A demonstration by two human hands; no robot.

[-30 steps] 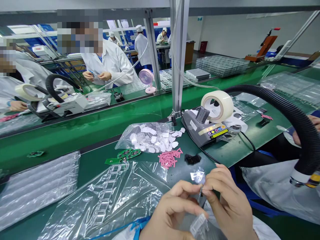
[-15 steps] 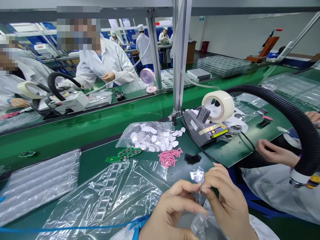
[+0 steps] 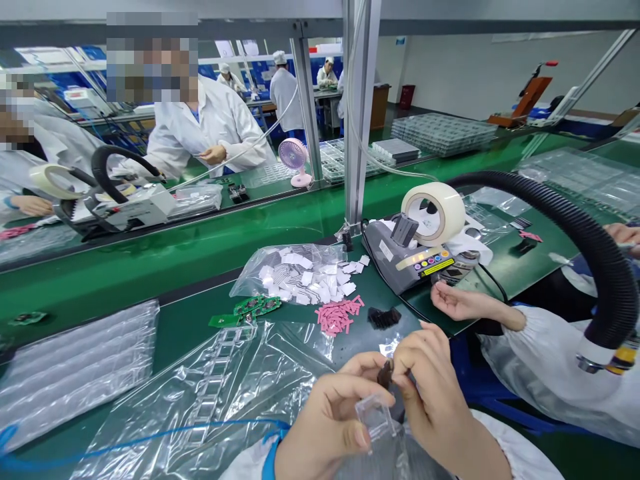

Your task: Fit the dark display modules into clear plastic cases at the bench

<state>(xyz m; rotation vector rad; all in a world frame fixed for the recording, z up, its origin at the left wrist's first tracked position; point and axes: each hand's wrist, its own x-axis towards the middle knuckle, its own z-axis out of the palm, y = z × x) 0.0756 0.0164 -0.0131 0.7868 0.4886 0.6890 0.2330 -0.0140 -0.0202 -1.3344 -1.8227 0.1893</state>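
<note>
My left hand [image 3: 325, 417] is closed around a small clear plastic frame [image 3: 373, 417], held low in front of me. A small dark strip [image 3: 385, 375] sits between both hands' fingertips. My right hand [image 3: 433, 387] pinches it with thumb and forefinger, and my left fingertips also touch it. What it is exactly I cannot make out. Beyond my hands lie a pile of black pieces [image 3: 384, 317], a heap of pink strips [image 3: 340, 316] and a clear bag with white pieces [image 3: 295, 270]. A blue band [image 3: 271, 457] circles my left wrist.
A grey tape dispenser [image 3: 400, 257] carries a tape roll [image 3: 433, 213], with a co-worker's hand [image 3: 460, 303] beside it. A black flexible hose [image 3: 560, 213] arches at right. Plastic sheeting [image 3: 280, 363], green circuit boards [image 3: 255, 305] and bubble packaging [image 3: 90, 367] lie leftward. A metal post [image 3: 355, 133] stands ahead.
My hands have shifted slightly left and turned, bringing the clear frame and dark strip into plainer view. The co-worker's hand at right has reached left to the tape dispenser.
</note>
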